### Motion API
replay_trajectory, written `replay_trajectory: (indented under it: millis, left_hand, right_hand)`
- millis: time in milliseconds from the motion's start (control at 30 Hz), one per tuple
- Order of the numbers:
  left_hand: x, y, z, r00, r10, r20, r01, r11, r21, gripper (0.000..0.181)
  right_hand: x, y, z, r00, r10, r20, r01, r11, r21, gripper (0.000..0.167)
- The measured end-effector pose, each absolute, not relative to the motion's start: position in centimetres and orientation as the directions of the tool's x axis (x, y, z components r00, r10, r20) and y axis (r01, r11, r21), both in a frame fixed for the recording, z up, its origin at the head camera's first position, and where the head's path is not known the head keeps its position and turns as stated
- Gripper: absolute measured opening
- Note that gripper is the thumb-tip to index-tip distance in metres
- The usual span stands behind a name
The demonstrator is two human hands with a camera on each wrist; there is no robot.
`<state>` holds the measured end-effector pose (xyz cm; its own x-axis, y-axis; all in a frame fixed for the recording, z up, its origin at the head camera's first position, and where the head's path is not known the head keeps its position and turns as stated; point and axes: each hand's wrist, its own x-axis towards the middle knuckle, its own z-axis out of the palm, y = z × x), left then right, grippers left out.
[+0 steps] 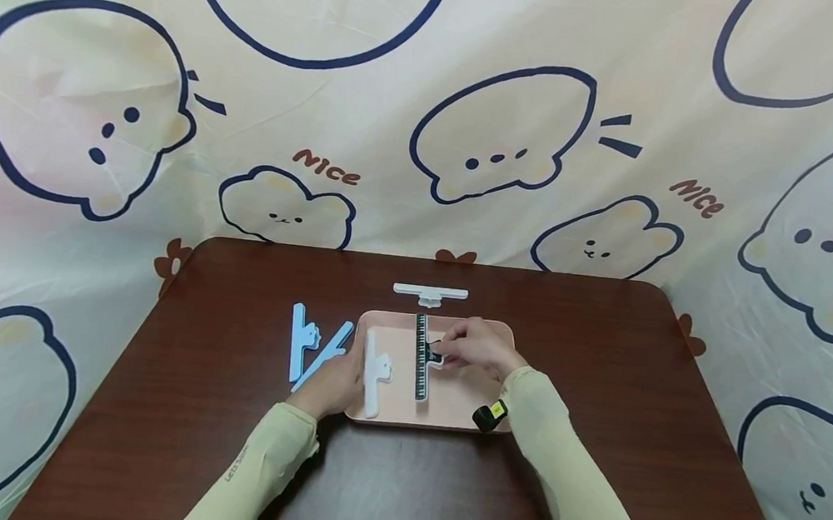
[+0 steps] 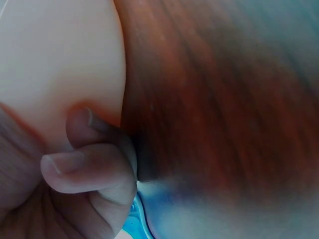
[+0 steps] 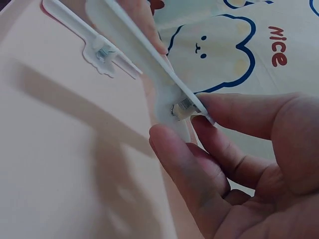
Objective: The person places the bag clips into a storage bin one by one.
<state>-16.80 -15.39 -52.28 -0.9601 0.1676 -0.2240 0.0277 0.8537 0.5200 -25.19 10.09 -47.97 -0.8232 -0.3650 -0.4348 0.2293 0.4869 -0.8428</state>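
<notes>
My right hand point(image 1: 479, 346) pinches a long clip point(image 1: 420, 357) with a dark striped face and pale edges, holding it over the pink tray point(image 1: 488, 330). The right wrist view shows thumb and fingers on the clip's handle point(image 3: 182, 107), the bar tilted above the tray. On the tray's left part lies a white clip point(image 1: 372, 373). At the tray's left edge, my left hand point(image 1: 335, 382) grips the rim with curled fingers point(image 2: 82, 167). Just left of that hand, a blue clip point(image 1: 324, 356) lies slanted, partly hidden by it.
Another blue clip point(image 1: 299, 342) lies farther left on the brown table point(image 1: 221, 409). Behind the tray sits a white clip point(image 1: 430, 292). A black and yellow object point(image 1: 489, 415) is at the right wrist. A patterned cloth point(image 1: 369, 121) stands behind the table.
</notes>
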Motion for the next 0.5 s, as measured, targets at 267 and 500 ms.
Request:
replay_trajectory:
  millis: [267, 500]
  left_hand:
    - [-16.9, -15.44, -52.33, -0.957, 0.168, -0.235, 0.022, 0.854, 0.52, 0.081]
    - [-16.87, -15.48, -52.38, -0.957, 0.166, -0.237, 0.019, 0.852, 0.523, 0.085]
  right_hand:
    - [-24.91, 9.73, -48.09, -0.811, -0.377, -0.446, 0.237, 0.486, -0.841, 0.014]
    - [-24.65, 9.3, -48.5, -0.808, -0.399, -0.433, 0.207, 0.496, -0.843, 0.014]
